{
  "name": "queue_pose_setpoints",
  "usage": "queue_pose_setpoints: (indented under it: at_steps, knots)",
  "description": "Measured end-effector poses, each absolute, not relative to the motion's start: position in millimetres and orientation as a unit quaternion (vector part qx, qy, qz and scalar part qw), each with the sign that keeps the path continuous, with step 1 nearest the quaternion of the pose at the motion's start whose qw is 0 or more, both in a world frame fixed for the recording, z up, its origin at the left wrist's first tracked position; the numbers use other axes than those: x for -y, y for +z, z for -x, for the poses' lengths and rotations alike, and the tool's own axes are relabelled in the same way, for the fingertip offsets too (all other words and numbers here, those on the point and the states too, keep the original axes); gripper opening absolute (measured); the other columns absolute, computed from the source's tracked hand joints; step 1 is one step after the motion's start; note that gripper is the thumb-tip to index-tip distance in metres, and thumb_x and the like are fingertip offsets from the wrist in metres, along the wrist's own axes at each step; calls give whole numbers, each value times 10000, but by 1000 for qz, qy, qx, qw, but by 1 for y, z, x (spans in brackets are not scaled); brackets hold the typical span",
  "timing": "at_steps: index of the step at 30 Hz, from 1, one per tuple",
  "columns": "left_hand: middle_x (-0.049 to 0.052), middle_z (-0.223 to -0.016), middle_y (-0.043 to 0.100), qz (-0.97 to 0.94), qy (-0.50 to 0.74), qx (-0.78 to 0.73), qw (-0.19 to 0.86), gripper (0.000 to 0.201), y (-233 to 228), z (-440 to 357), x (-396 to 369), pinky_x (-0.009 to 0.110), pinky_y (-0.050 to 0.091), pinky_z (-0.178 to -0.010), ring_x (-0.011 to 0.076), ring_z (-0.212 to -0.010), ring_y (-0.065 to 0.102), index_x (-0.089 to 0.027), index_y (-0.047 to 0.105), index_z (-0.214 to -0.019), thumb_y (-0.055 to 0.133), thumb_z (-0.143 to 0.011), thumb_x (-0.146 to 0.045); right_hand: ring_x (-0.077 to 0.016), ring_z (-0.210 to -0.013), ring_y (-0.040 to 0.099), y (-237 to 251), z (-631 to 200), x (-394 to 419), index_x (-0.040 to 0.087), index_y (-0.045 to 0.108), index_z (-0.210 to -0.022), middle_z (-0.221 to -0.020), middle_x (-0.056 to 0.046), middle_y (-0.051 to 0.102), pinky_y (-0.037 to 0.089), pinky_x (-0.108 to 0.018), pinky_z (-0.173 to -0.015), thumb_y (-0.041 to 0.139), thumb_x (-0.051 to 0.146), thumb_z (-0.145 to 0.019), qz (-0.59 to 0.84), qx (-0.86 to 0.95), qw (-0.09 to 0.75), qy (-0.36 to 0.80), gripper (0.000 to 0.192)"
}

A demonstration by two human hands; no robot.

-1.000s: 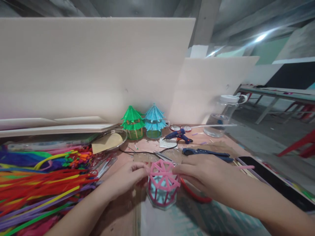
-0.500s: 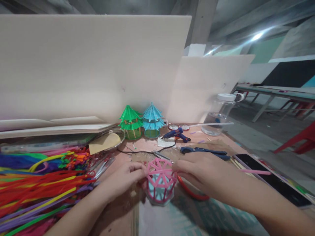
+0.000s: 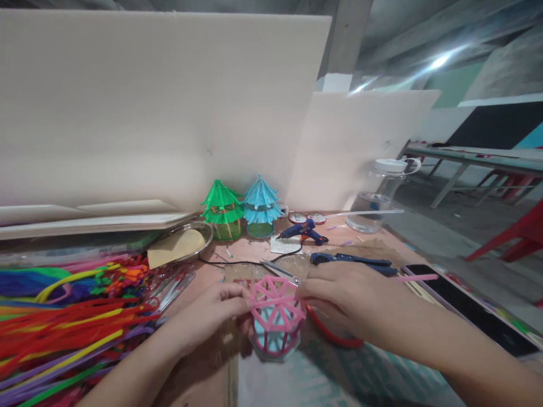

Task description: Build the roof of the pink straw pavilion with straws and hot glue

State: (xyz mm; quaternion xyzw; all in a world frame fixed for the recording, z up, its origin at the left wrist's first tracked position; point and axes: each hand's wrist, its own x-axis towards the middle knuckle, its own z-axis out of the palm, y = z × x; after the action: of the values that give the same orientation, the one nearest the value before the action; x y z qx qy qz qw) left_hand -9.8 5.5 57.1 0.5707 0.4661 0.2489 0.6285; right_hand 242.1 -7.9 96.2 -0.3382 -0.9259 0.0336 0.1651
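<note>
while both hands work close around it, the pink frame [image 3: 278, 319] stands upright at the near middle of the desk [image 3: 244, 249], an open eight-sided cage on a flat base, resting on a printed sheet [image 3: 360, 370]. the left hand [image 3: 216, 311] has its fingers pinched on the frame's left edge, seemingly to steady it. the right hand [image 3: 339, 288] has its fingers drawn together at the upper right edge, and they appear to grip a pink strip [image 3: 416, 277] whose free end pokes out past the wrist; whether they also grip the frame, i cannot tell. the step in hand looks like fitting the strip to the frame's top, so the next move calls for a light, steady hold on the left and careful lining-up on the right. just behind and beside the frame lie scissors [image 3: 335, 334], partly covered by the right hand. farther back are a glue gun [image 3: 297, 229], then the green model [image 3: 221, 212] and the blue model [image 3: 260, 206] side by side, with coloured strips [image 3: 63, 322] heaped on the left.
</note>
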Motion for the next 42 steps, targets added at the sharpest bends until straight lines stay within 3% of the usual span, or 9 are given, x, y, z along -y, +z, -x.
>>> queue_pose_setpoints:
  at_steps: [5,8,12,17,23,27,29,37,42]
  knots:
    - [64,-595,655,-578,262,-445,632,581,58,11,-6,315,471,-631,190,-588,600,-161,638,-587,658,-655,-738,-178,-774,604,97,-242,5,218,702,-954,-848,-22,671,404,-284,-673,523,38,-889,334,930,152,30,262]
    - [26,-544,606,-584,306,-515,547,631,56,14,-8,283,429,-586,163,-545,553,-179,604,-576,554,-701,-795,-176,-792,600,97,-242,5,214,698,-949,-859,-21,670,399,-282,-681,517,37,-895,344,928,142,23,259]
    - [-30,-499,476,-620,334,-562,435,586,62,16,-9,259,373,-534,133,-505,454,-209,479,-521,497,-757,-745,-177,-765,599,100,-242,6,185,682,-856,-813,-31,668,409,-277,-678,559,60,-889,341,928,154,6,178]
    - [-29,-602,518,-652,346,-551,389,414,75,14,-5,251,397,-572,145,-595,483,-202,542,-637,596,-743,-599,-190,-809,630,111,-242,10,184,681,-949,-866,-52,699,446,-291,-716,540,101,-916,346,925,159,-15,167]
    - [57,-965,695,-730,325,-499,335,281,94,6,1,363,474,-900,254,-960,608,-223,726,-893,638,-762,-456,-190,-818,630,117,-252,12,194,675,-986,-873,-42,698,442,-290,-714,544,95,-910,331,927,174,-21,181]
    - [46,-1295,617,-830,255,-431,245,239,99,-3,-2,405,362,-1092,288,-1238,500,-306,768,-1003,615,-852,-409,-200,-893,640,115,-256,11,196,667,-1035,-929,-53,706,450,-293,-759,541,103,-920,327,927,182,-23,194]
    - [47,-1318,609,-849,231,-417,228,240,97,-6,-5,418,343,-1110,293,-1268,477,-317,762,-1040,611,-876,-407,-197,-895,640,115,-256,12,193,671,-1018,-931,-53,705,455,-293,-769,535,108,-928,330,927,178,-21,184]
    - [43,-1241,644,-879,199,-375,216,243,92,-12,-16,375,339,-1120,280,-1247,497,-257,740,-769,532,-891,-280,-197,-888,639,115,-252,12,190,685,-1013,-945,-61,709,465,-303,-776,553,175,-950,325,931,167,-8,147]
    - [37,-1263,622,-866,171,-385,270,239,91,-10,-18,373,364,-1091,272,-1224,518,-228,694,-760,480,-858,-269,-184,-862,626,109,-252,12,179,673,-986,-889,-52,681,454,-291,-764,515,159,-968,313,933,176,-15,159]
